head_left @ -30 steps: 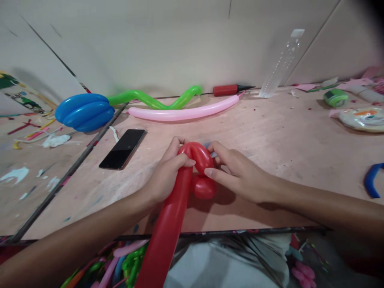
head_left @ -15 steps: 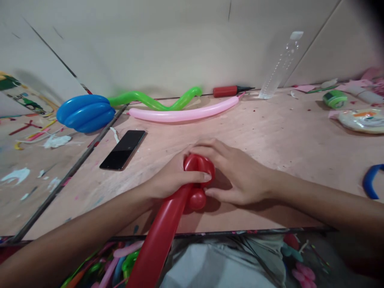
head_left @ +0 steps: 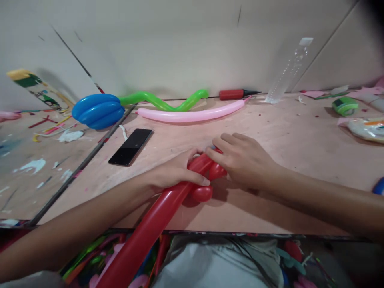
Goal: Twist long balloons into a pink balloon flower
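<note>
A long red balloon (head_left: 156,212) runs from the bottom edge up to both hands over the table. My left hand (head_left: 177,172) wraps round it, the thumb lying across its front beside a small round red bubble (head_left: 202,193). Against the balloon's far end, my right hand (head_left: 240,158) has its fingers bent and closed on a folded red section (head_left: 216,171). The fingertips of my right hand are partly hidden behind the balloon and knuckles.
A black phone (head_left: 131,147) lies left of the hands. Behind are a blue balloon bundle (head_left: 99,111) with a green balloon (head_left: 162,105), a pink balloon (head_left: 192,116), a red pump (head_left: 231,94) and a clear bottle (head_left: 288,72). A green roll (head_left: 345,106) lies right.
My right hand has turned over the balloon's far end and closed its fingers on it. The red loop has tilted to the right, and the whole view has shifted slightly.
</note>
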The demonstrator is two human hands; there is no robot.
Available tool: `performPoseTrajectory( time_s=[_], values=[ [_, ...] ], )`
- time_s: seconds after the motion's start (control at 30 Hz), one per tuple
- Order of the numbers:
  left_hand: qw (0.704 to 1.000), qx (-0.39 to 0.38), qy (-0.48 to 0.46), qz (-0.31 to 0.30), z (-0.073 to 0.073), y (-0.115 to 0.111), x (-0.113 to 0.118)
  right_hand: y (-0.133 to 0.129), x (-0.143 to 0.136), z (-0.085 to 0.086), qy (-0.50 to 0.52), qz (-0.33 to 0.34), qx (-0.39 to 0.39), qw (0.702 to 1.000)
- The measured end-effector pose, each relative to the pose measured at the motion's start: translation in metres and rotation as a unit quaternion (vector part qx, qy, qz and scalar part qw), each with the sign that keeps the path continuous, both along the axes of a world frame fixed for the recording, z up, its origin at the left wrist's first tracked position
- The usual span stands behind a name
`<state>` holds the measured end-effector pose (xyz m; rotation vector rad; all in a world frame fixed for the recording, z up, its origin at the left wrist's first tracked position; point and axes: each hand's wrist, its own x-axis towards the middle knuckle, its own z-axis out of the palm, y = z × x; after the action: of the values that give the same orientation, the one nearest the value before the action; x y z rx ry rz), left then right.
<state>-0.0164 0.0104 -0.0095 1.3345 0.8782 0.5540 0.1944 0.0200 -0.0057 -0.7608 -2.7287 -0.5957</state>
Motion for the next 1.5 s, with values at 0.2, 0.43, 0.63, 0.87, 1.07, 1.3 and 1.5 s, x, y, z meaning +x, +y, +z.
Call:
performPoseTrajectory(
  time_s=[0.2, 0.43, 0.63, 0.87, 1.07, 1.3, 1.5],
  values=[
    [0.995, 0.054, 0.077, -0.019, 0.011, 0.01, 0.001, 0.002, -0.006, 0.008, -0.033, -0.01, 0.045, 0.998],
    [0.995, 0.095, -0.018, 0.002, 0.011, 0.011, 0.009, 0.007, 0.0, -0.004, 0.05, 0.031, 0.118, 0.991],
    [0.979, 0.2, 0.044, 0.011, 0.013, 0.008, 0.017, 0.011, -0.001, -0.01, 0.048, -0.013, 0.106, 0.993],
    [0.976, 0.171, 0.134, 0.01, 0.015, 0.004, 0.02, 0.004, -0.006, -0.009, -0.005, -0.075, 0.085, 0.994],
    [0.986, 0.107, 0.117, 0.042, 0.004, 0.006, 0.016, -0.001, -0.006, 0.001, -0.013, -0.045, 0.061, 0.997],
    [0.952, 0.171, 0.253, -0.031, 0.016, 0.013, 0.011, -0.013, -0.011, 0.017, -0.064, -0.07, -0.05, 0.994],
    [0.745, 0.452, 0.488, -0.039, 0.045, -0.001, 0.021, 0.002, -0.011, 0.03, 0.081, -0.127, -0.278, 0.949]
  ],
)
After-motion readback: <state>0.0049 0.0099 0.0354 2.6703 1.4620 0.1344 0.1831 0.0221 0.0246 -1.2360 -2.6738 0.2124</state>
